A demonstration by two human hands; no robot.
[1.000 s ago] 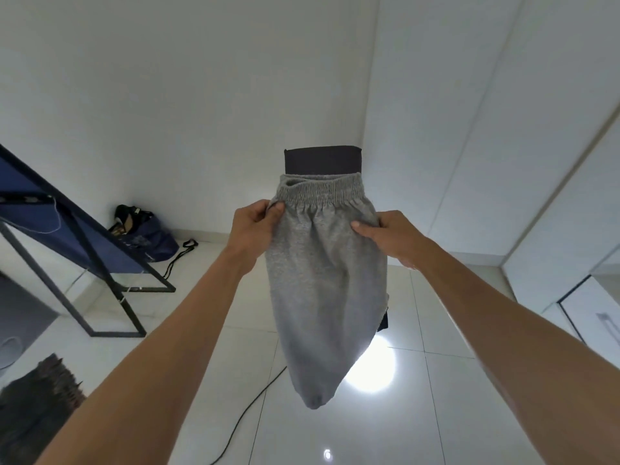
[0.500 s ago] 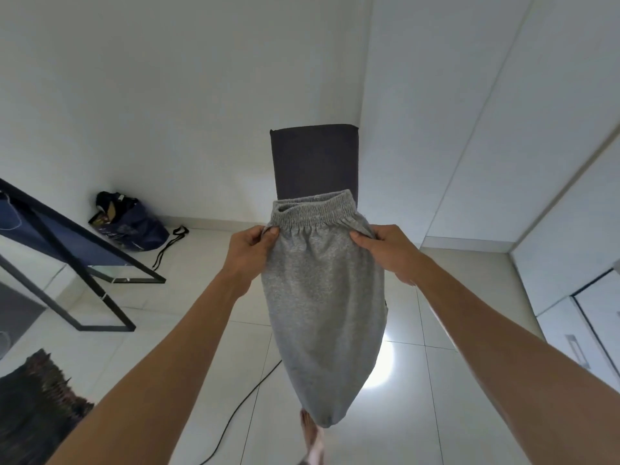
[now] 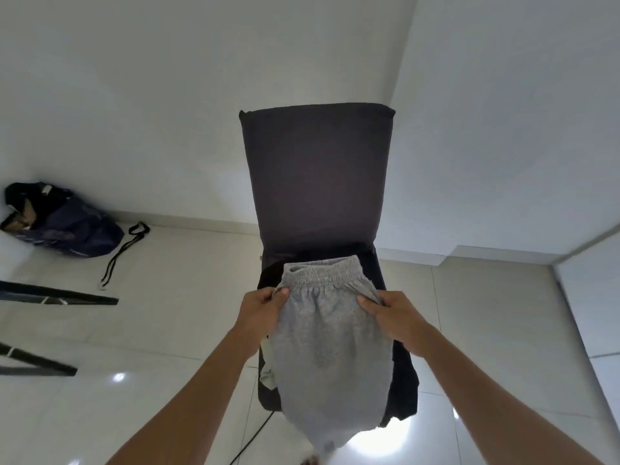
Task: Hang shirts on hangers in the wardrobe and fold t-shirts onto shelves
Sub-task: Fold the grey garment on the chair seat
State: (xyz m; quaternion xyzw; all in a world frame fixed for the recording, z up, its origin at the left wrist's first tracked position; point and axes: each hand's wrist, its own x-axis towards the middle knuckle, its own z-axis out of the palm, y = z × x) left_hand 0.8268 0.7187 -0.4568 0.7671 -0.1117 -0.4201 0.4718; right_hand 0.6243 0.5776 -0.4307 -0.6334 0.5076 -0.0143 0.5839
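Over a dark chair [image 3: 315, 182] — both hands pinch grey shorts [image 3: 328, 350], apparently.

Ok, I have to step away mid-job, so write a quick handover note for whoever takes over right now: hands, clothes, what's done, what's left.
Left hand pinches the grey garment just below its elastic waistband; right hand grips the opposite side.
The garment hangs doubled over, above the seat of the dark chair, where other dark clothing lies.
Done: garment picked up and held at the waist.
Left: finish folding it and put it away. No wardrobe interior, hangers or shelves are in view, so I cannot tell what has been hung or stacked.
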